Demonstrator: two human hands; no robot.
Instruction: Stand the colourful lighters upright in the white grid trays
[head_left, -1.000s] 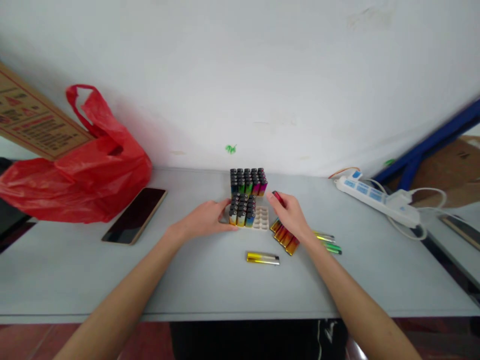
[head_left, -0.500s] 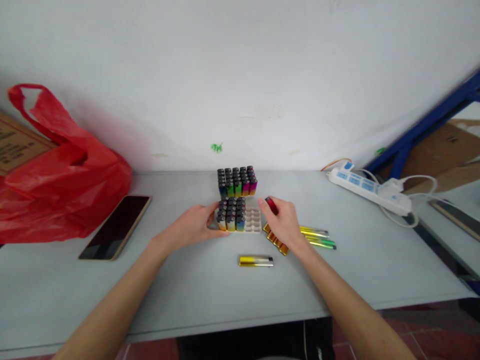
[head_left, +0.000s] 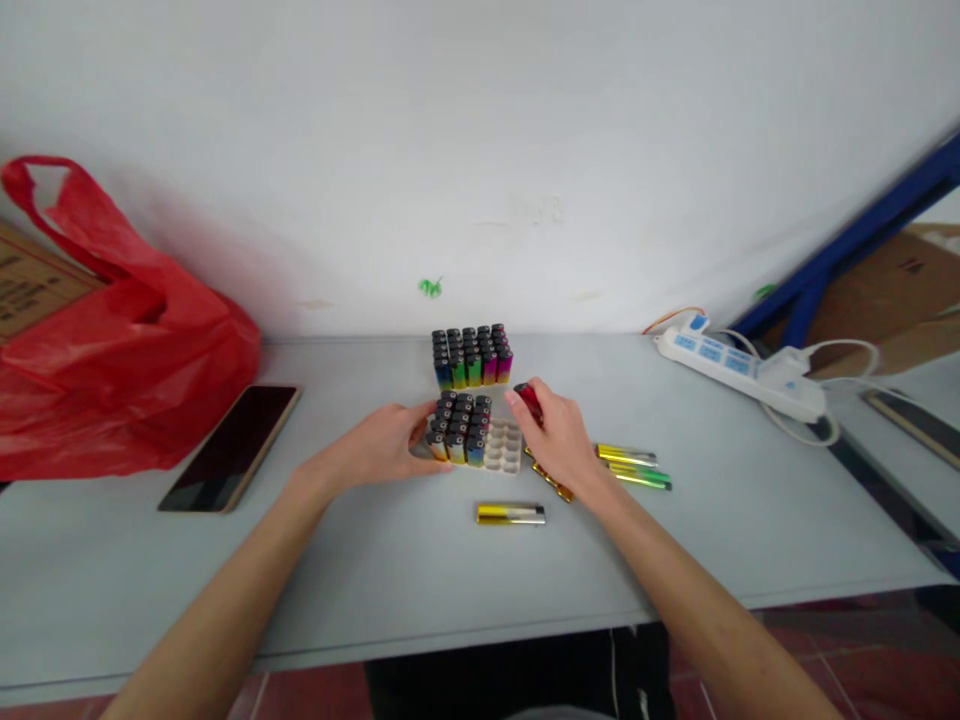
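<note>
My left hand (head_left: 390, 445) grips the left end of a white tray (head_left: 511, 462), thumb at the front and fingers behind. Upright lighters with black tops (head_left: 457, 428) fill its left part; the round slots on the right hold nothing. My right hand (head_left: 556, 430), just right of the tray, is closed on a red lighter (head_left: 529, 398). Under and beside it lie gold lighters (head_left: 553, 483), partly hidden. Yellow and green lighters (head_left: 639, 473) lie to its right. A yellow and silver lighter (head_left: 511, 514) lies in front. Behind stands a full block of colourful lighters (head_left: 472, 358).
A red plastic bag (head_left: 142, 350) and a phone (head_left: 231, 450) are on the left of the table (head_left: 420, 590). On the right lies a white power strip (head_left: 739, 372) with cables, near a blue metal frame (head_left: 844, 250) and a cardboard box (head_left: 892, 295).
My right hand has moved slightly left and up with the red lighter, which is now tilted differently. The left end of the tray and its lighters have shifted a little left.
</note>
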